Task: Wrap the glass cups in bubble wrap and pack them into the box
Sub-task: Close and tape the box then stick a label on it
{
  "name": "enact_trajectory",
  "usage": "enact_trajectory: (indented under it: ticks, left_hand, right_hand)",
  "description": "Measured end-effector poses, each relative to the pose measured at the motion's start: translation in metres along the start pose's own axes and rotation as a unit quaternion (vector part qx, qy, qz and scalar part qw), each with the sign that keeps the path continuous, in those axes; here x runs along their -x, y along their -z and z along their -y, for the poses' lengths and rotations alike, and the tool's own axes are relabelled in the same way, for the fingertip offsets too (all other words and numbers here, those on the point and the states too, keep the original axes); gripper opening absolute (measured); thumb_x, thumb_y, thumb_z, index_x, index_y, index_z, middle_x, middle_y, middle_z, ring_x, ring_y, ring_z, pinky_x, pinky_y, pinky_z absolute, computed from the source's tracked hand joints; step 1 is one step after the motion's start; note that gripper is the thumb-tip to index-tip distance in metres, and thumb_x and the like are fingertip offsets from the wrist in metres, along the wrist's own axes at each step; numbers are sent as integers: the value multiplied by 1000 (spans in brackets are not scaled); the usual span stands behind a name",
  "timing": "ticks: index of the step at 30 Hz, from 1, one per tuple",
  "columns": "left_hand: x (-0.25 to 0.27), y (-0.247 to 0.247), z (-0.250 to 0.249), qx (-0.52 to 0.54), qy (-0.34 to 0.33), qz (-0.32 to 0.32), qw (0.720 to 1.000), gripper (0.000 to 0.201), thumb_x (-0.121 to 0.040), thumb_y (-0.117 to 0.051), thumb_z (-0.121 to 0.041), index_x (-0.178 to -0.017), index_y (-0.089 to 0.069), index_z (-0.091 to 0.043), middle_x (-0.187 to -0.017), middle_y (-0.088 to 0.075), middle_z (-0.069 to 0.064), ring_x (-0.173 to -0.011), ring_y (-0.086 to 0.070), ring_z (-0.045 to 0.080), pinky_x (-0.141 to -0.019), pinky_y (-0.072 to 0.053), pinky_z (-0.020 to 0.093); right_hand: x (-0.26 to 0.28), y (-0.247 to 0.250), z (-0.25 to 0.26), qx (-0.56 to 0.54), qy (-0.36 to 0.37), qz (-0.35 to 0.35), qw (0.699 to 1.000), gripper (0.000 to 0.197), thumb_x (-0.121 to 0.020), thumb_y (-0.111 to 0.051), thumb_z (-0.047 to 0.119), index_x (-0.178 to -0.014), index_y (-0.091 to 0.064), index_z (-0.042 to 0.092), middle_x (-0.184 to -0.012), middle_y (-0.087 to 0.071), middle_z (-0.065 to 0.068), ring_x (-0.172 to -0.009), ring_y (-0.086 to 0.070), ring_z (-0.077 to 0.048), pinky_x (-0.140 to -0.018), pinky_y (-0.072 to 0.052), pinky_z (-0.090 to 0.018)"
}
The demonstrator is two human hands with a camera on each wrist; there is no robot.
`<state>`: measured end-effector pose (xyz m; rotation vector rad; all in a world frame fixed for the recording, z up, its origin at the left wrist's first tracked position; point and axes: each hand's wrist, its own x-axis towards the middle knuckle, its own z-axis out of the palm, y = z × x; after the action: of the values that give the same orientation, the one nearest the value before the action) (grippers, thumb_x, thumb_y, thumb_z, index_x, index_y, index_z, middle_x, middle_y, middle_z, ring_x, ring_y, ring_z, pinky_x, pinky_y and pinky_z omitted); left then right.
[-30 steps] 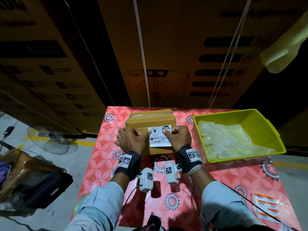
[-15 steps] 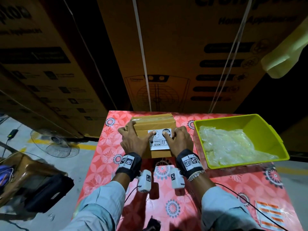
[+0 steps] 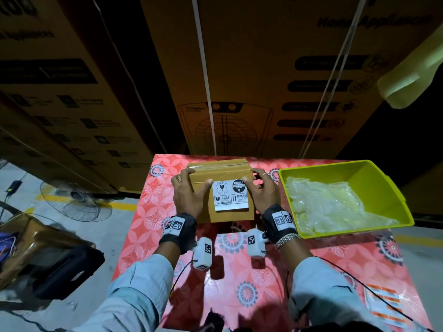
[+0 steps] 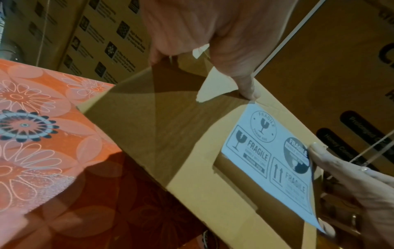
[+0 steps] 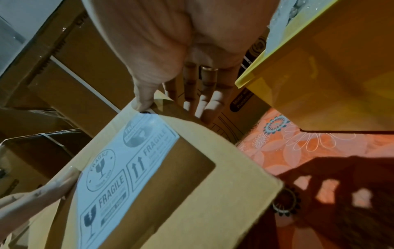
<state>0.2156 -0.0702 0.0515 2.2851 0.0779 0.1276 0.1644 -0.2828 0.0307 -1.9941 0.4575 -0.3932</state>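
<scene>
A closed, taped cardboard box point(image 3: 229, 215) stands on the red floral table point(image 3: 239, 271). A white fragile label point(image 3: 231, 196) is stuck on its near face. My left hand point(image 3: 191, 188) grips the box's left upper corner, with the thumb point(image 4: 247, 87) on the front by the label's point(image 4: 266, 160) top left. My right hand point(image 3: 254, 179) grips the right upper corner, fingers point(image 5: 200, 101) along the side. Its thumb point(image 4: 324, 155) presses the label's point(image 5: 119, 176) top right. No glass cups are in view.
A yellow-green bin point(image 3: 395, 195) holding bubble wrap point(image 3: 330, 202) stands right of the box, close to my right hand. A sticker sheet point(image 3: 383, 305) lies at the table's near right. Tall cartons point(image 3: 239, 68) rise behind the table. A fan point(image 3: 74, 200) and a bag point(image 3: 60, 267) are on the floor to the left.
Both hands have spread apart from the middle of the label to the box's upper side corners. The box now shows more of its front face.
</scene>
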Motion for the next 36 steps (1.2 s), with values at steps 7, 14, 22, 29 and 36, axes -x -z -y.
enact_trajectory:
  ticks: [7,14,22,29,36]
  left_hand:
    - [-8,-1,13,-4,-31,51,998,64,-84,-77,-54,-132,-41,-34,-137,-40,6,-114,-59,32,-84,-60,53]
    - [-8,6,16,-12,-49,85,995,96,-65,-95,-45,-138,-36,-31,-136,-37,6,-110,-54,24,-86,-61,45]
    - [10,5,18,-52,-70,80,993,157,-26,-105,-46,-156,-18,-32,-155,-16,11,-128,-49,44,-100,-53,58]
    - [17,10,14,-85,-56,100,990,169,-19,-104,-50,-158,-8,-37,-163,-7,12,-121,-58,49,-93,-57,60]
    - [19,16,7,-106,-44,119,986,164,-28,-107,-39,-157,-5,-37,-159,-12,12,-111,-64,49,-88,-60,55]
  right_hand:
    - [11,2,-26,-12,4,68,998,57,-87,-78,39,-138,-55,29,-122,-61,8,-103,-61,-10,-79,-58,-32]
    - [23,5,-47,-36,0,108,994,73,-81,-86,25,-145,-51,20,-127,-60,2,-109,-61,-14,-77,-60,-26]
    - [40,-12,-41,25,14,60,998,89,-68,-91,42,-143,-44,29,-129,-51,7,-109,-56,-13,-86,-57,-34]
    - [48,-26,-31,72,-23,51,996,112,-55,-92,54,-147,-34,28,-138,-47,1,-127,-50,-25,-99,-51,-46]
    - [39,-2,-48,-14,-21,105,994,86,-69,-92,33,-144,-49,36,-130,-59,9,-112,-60,-18,-85,-60,-42]
